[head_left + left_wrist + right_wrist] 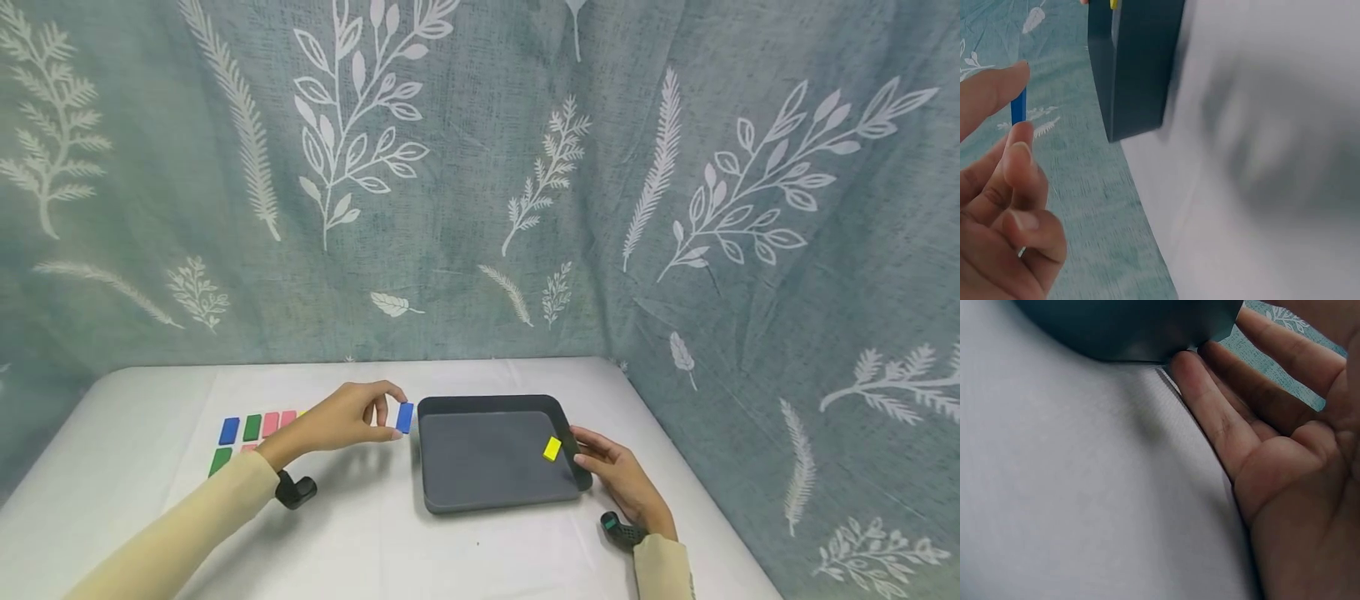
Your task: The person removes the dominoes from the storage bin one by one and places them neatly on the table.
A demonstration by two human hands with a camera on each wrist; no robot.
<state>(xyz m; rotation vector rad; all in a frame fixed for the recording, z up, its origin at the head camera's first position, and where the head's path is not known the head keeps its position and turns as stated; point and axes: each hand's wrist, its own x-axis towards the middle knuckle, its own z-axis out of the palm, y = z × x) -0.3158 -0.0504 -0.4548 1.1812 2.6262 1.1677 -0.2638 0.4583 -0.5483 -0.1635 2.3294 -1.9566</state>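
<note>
My left hand (348, 419) pinches a small blue block (405, 417) between thumb and fingertips, just off the left wall of a dark grey tray (480, 503). Seen from the left wrist, the blue block (1019, 107) shows edge-on and the left hand's (1007, 206) other fingers curl below it. A yellow block (552, 449) lies inside the tray near its right side. My right hand (618, 475) grips the tray's right wall, thumb at the rim and fingers along the outside. In the right wrist view its fingertips (1188, 372) touch the tray's (1129, 337) outer wall.
Left of the tray, blocks lie in rows on the white table (510, 558): a blue one (229, 431), green ones (252, 427) and pink ones (271, 424). My left forearm (180, 525) partly covers them. A patterned curtain (465, 208) hangs behind and to the right.
</note>
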